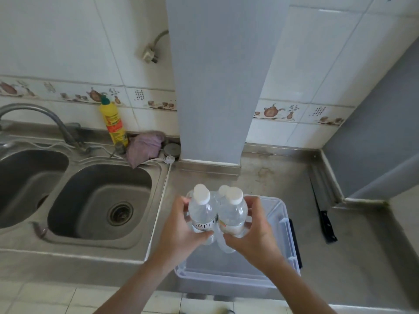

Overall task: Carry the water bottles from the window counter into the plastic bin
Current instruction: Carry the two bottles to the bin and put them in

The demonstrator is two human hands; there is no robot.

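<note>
A cluster of clear water bottles with white caps is held upright over the translucent plastic bin (286, 225), which sits on the steel counter. My left hand (181, 230) grips the left bottle (202, 209) around its labelled middle. My right hand (254, 232) grips the right bottle (233, 213) the same way. A third cap (222, 189) shows behind them, and further bottles are partly hidden between my hands. The bottle bases hang inside the bin's opening; whether they touch its floor is hidden.
A double steel sink (99, 200) with a tap (36, 114) lies to the left. A yellow detergent bottle (114, 123) and a purple cloth (144, 147) stand at the wall. A black-handled knife (325, 220) lies on the counter right of the bin. A grey pillar (217, 82) rises behind.
</note>
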